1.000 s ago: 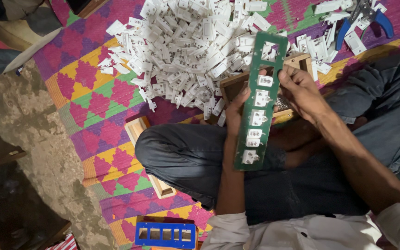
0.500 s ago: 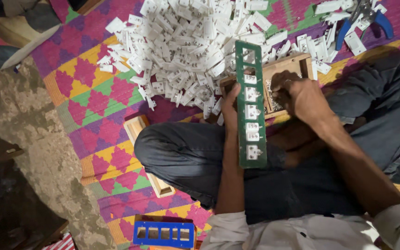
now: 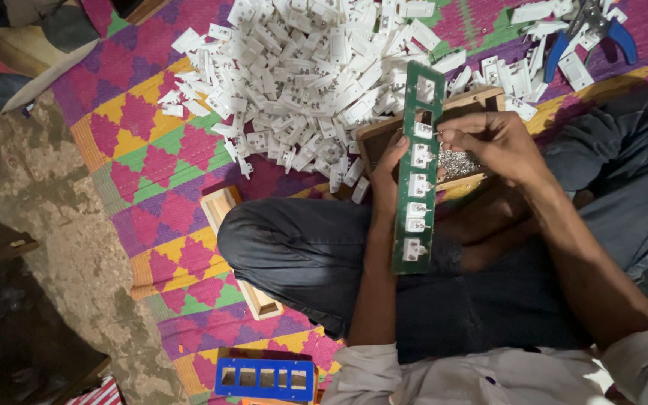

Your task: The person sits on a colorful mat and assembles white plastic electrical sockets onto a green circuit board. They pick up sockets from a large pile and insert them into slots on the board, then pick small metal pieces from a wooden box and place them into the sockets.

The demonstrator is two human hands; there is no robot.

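My left hand grips a long green slotted plate by its left edge, holding it over my crossed legs. Several white plastic parts sit in its lower slots; the top two slots are bare. My right hand has its fingertips pinched at a white part near the plate's upper middle, apparently on a small metal piece too tiny to make out. Under the plate lies a wooden tray holding small silvery metal bits.
A big heap of white plastic parts covers the patterned mat ahead. Blue-handled pliers lie far right. A wooden block sits by my left knee. A blue slotted plate lies near my body. Bare rough floor is left.
The green plate has tilted more upright and shifted slightly. My right hand moved from the tray area back to the plate's upper slots, fingertips now pinched at a white part.
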